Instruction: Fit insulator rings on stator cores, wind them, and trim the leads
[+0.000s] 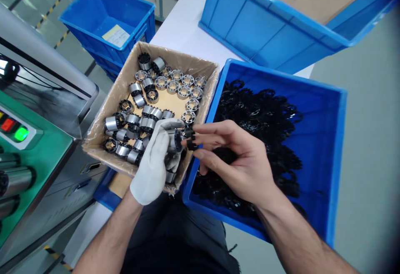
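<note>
My left hand point(153, 161), in a white glove, is closed around a silver metal motor core point(173, 140) with a black end piece. It hovers over the near right part of a plastic-lined cardboard box point(125, 163). Bare, my right hand point(237, 157) pinches a small black plastic end piece point(191, 144) between thumb and fingers, right beside the core's end; whether the two touch I cannot tell. Inside the box lie several silver cores, some with black ends, others bare point(188, 80). A blue bin point(339, 149) under my right arm holds a heap of black plastic pieces point(265, 111).
A larger blue crate point(250, 24) with cardboard stands behind on the white table point(187, 20). Blue bins point(106, 7) are stacked at the far left. To the left is a green-topped machine point(56, 149) with a lit green button point(21, 133) and metal cores on it.
</note>
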`<move>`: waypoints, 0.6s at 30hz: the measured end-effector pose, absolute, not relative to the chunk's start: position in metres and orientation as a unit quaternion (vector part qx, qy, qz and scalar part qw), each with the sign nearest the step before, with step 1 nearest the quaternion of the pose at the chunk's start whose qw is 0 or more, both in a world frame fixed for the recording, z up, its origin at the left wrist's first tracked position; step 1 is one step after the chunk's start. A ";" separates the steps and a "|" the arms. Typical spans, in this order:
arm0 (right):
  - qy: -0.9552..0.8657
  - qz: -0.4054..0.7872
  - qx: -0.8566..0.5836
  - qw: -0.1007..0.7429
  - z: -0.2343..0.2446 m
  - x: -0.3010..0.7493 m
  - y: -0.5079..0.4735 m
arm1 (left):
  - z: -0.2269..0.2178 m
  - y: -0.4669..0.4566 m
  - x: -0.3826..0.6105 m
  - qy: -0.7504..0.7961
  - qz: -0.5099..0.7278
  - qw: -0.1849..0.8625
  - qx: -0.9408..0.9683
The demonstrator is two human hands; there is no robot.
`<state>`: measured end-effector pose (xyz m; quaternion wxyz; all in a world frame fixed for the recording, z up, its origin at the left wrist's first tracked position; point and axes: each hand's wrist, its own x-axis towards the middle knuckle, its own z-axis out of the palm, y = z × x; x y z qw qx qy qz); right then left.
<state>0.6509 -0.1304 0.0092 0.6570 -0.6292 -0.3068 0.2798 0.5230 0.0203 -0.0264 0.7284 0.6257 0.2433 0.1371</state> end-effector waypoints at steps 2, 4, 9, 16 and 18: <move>-0.329 0.243 -0.650 0.641 0.008 0.650 -0.129 | -0.028 0.020 0.523 0.243 0.147 0.730 0.622; -0.346 0.228 -0.660 0.626 0.008 0.649 -0.129 | -0.029 0.021 0.522 0.223 0.160 0.724 0.633; -0.346 0.223 -0.676 0.611 0.008 0.650 -0.129 | -0.029 0.023 0.520 0.184 0.173 0.705 0.662; -0.365 0.200 -0.665 0.621 0.010 0.652 -0.128 | -0.028 0.026 0.520 0.133 0.183 0.703 0.674; -0.360 0.203 -0.666 0.622 0.011 0.651 -0.128 | -0.029 0.026 0.521 0.128 0.195 0.703 0.672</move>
